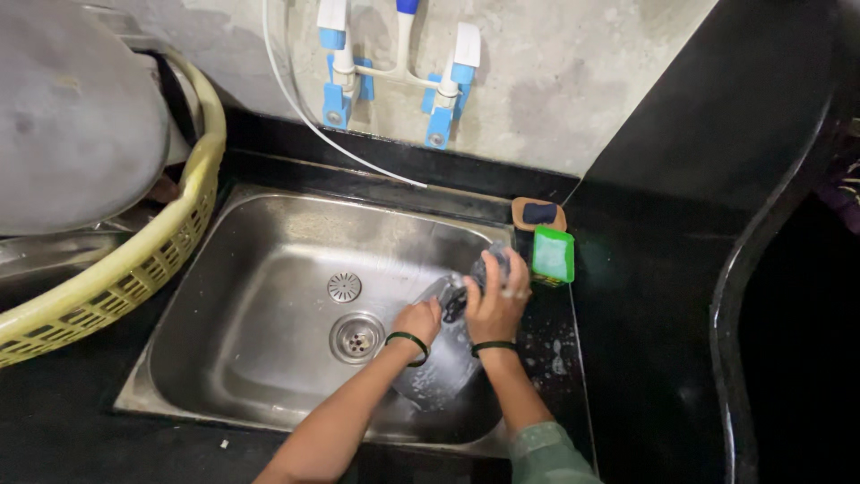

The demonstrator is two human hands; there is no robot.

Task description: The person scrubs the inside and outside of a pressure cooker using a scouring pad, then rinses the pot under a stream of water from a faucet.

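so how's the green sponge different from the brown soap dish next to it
The green sponge is bright green and squarish; the brown soap dish is tan-brown with rounded corners. The green sponge lies nearer the person, close by the right hand; the brown soap dish sits behind it, towards the wall. The brown soap dish holds a dark blue piece; nothing lies on the green sponge. Both rest on the black counter at the sink's right rim.

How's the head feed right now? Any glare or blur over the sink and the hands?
Head view: glare streaks the wet sink basin; the left hand and right hand are slightly soft, and the soapy item they hold blurs into foam; the black counter is dark and underlit; the yellow basket curves from lens distortion.
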